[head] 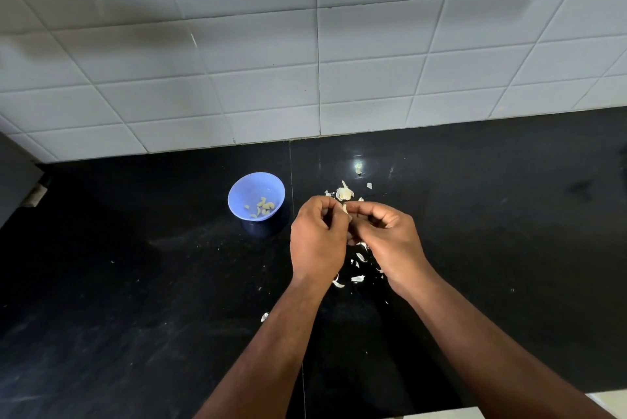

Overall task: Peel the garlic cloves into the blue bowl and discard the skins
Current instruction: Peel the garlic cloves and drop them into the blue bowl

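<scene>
Both hands, left hand [317, 235] & right hand [386, 237], pinch one garlic clove [344, 207] w/ curled fingers; peel over skins [358, 277], then drop in blue bowl [237, 189].

Two bare forearms enter from the lower edge of the frame. The left hand [317, 242] and right hand [390, 242] wear no sleeves, gloves or rings.
</scene>
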Motion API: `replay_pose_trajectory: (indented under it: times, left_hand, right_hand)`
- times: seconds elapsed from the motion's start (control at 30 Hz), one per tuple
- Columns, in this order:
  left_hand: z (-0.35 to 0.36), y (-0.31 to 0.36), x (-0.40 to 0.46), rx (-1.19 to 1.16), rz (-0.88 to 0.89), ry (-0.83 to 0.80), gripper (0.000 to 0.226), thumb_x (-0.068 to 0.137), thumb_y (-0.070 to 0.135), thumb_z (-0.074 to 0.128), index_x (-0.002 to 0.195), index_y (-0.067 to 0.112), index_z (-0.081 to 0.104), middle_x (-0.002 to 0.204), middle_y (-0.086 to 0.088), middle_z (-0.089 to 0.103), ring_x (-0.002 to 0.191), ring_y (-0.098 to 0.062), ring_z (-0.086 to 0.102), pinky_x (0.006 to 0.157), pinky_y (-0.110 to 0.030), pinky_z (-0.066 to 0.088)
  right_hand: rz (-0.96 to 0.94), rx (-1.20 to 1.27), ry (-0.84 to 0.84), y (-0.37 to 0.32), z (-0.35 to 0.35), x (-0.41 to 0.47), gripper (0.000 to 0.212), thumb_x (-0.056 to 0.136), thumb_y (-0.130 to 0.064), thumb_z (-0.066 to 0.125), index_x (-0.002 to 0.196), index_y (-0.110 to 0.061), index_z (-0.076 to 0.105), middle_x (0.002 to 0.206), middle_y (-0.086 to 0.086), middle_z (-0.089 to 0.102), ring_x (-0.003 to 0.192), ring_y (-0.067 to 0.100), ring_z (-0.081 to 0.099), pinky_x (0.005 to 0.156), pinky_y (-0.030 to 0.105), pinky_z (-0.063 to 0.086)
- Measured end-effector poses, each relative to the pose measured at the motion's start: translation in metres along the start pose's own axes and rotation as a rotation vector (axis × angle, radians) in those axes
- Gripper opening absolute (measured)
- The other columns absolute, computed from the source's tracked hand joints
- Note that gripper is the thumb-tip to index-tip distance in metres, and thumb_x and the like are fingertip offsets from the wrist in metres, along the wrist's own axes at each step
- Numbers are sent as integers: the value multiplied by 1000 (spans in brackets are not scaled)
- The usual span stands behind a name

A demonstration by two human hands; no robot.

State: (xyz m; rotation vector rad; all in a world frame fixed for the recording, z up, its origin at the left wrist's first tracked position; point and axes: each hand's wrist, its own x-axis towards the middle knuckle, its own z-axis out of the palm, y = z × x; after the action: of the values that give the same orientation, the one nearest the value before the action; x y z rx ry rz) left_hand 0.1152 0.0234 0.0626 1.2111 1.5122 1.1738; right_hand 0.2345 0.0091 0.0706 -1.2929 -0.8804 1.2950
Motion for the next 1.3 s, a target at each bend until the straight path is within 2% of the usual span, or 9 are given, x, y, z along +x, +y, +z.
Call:
replay_pose_trajectory:
  times: [0.2, 0.4, 0.5, 0.57, 0.7, 0.77, 0.93, 1.1, 1.3]
  left_hand:
    - [5, 4, -2, -83, -54, -1, 10, 104, 14, 59, 95, 16, 64, 86, 0, 73, 67, -5, 69, 64, -30, 63]
    - [3, -4, -2, -134, -215, -70, 29, 102, 16, 41, 79, 14, 58, 74, 2, 62, 74, -16, 64, 64, -38, 61]
    - [2, -4, 1, -62, -182, -105, 38, 107, 26, 47, 72, 20, 60, 61, 9, 58, 64, -12, 58, 67, -48, 59]
    - [1, -1, 2, -27, -129, -119, 44, 108, 38, 56, 64, 31, 62, 57, 10, 57, 58, -11, 54, 64, -44, 54]
    - [-4, 1, 4, -118, -74, -142, 8, 103, 32, 69, 96, 35, 72, 88, 7, 77, 82, -21, 75, 75, -41, 65]
    - [-6, 2, 5, -152, -75, -188, 8, 103, 24, 70, 107, 29, 75, 98, 5, 79, 91, -20, 77, 77, -40, 66]
    - [-13, 3, 9, -188, -106, -187, 7, 96, 19, 78, 103, 20, 78, 98, 0, 80, 91, -16, 77, 71, -33, 63]
    - [-19, 6, 11, -171, -110, -198, 6, 95, 18, 79, 101, 18, 80, 91, 3, 81, 91, -6, 76, 68, -27, 60]
    - [-22, 4, 16, -14, 14, -177, 5, 93, 25, 82, 90, 30, 82, 88, 7, 78, 79, -2, 68, 76, -38, 65]
  right_hand:
    - [82, 163, 4, 1, 0, 3, 16, 99, -7, 68, 112, -4, 77, 87, 13, 75, 69, 17, 68, 63, 25, 58]
    - [78, 180, 9, 2, -7, 8, 16, 100, -12, 67, 110, -4, 77, 89, 8, 74, 72, 17, 67, 67, 28, 59]
    - [52, 105, 12, 1, -7, 8, 15, 102, -13, 66, 110, -6, 77, 90, 8, 75, 76, 20, 68, 71, 30, 61]
    - [28, 47, 9, 0, -7, 7, 15, 102, -12, 65, 110, -7, 78, 91, 11, 77, 77, 20, 69, 72, 30, 63]
    - [-8, -46, -15, -2, -9, 6, 16, 103, -11, 64, 110, -11, 78, 94, 14, 78, 77, 17, 71, 74, 29, 64]
    - [-10, -66, -40, -3, -12, 7, 17, 104, -11, 63, 111, -10, 78, 94, 14, 78, 79, 18, 73, 74, 28, 63]
    - [2, -94, -141, -7, -21, 12, 18, 104, -8, 62, 112, -5, 76, 91, 7, 78, 80, 20, 72, 75, 32, 64]
    - [-4, -157, -206, -13, -29, 18, 17, 102, -7, 63, 114, -5, 76, 98, 17, 76, 83, 22, 74, 79, 34, 64]
    - [-22, -229, -233, -20, -33, 23, 15, 100, -5, 66, 106, -9, 79, 91, 11, 78, 81, 22, 76, 74, 30, 63]
